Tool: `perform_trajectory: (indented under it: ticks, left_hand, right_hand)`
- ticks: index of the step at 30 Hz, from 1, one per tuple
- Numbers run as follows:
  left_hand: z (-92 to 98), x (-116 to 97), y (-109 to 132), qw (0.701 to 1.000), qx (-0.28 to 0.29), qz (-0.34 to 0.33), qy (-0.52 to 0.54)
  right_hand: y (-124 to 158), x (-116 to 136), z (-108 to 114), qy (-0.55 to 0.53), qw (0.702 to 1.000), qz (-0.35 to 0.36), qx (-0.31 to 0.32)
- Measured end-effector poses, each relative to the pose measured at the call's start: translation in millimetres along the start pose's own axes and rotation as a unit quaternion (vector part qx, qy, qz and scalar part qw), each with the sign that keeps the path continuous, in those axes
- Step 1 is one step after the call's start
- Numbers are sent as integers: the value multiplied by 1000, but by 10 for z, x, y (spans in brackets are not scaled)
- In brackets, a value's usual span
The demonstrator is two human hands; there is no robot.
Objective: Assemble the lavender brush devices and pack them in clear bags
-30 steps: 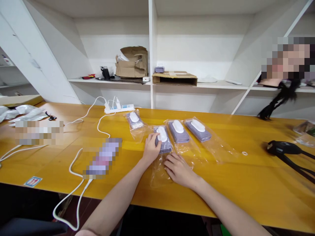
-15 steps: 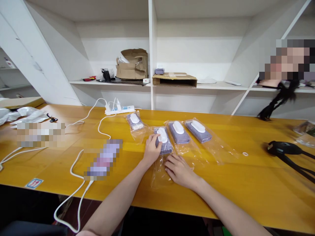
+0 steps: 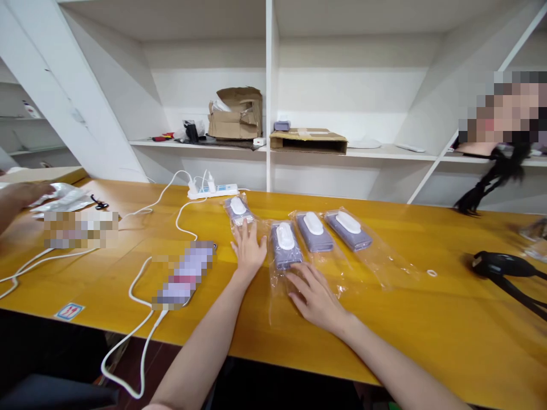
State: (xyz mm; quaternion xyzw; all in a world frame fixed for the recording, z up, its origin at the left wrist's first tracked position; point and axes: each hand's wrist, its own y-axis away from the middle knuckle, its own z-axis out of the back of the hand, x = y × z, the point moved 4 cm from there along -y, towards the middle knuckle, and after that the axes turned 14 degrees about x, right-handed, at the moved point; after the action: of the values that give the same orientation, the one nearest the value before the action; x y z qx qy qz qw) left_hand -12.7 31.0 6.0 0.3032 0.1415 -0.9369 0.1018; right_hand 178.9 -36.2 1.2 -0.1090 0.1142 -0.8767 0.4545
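Note:
Several clear plastic bags lie in a row on the yellow wooden table [image 3: 427,324], each holding a folded lilac cloth with a white oval plastic piece on top. My left hand [image 3: 249,249] lies flat and open on the wood, its fingertips just below the smallest packet [image 3: 237,209] and left of the middle packet [image 3: 285,246]. My right hand [image 3: 314,290] rests on the loose clear plastic [image 3: 280,290] of that middle packet's bag, touching it without gripping. Two more packets [image 3: 314,232] stand to its right.
A white power strip [image 3: 212,191] with white cables sits at the table's back edge. A co-worker's hand [image 3: 21,196] reaches near white plastic bags at the far left. Black straps [image 3: 498,265] lie at the right. Shelves behind hold cardboard boxes [image 3: 236,114].
My left hand has slid left off the middle packet onto the bare table. A co-worker's hand has come in at the far left. The view has shifted slightly.

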Motion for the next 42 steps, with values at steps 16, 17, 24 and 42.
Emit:
perform_trajectory:
  ticks: [16, 17, 24, 42]
  left_hand:
    - [-63, -60, 58, 987, 98, 18, -125]
    - [-47, -65, 59, 988, 95, 22, -123]
    - [134, 45, -25, 995, 50, 46, -70]
    - [135, 489, -163, 961, -41, 94, 256]
  right_hand:
    - [-132, -42, -39, 91, 987, -48, 121]
    - [-140, -70, -45, 92, 986, -61, 123]
    - [-163, -184, 49, 79, 982, -105, 132]
    - [-158, 13, 427, -48, 998, -39, -15]
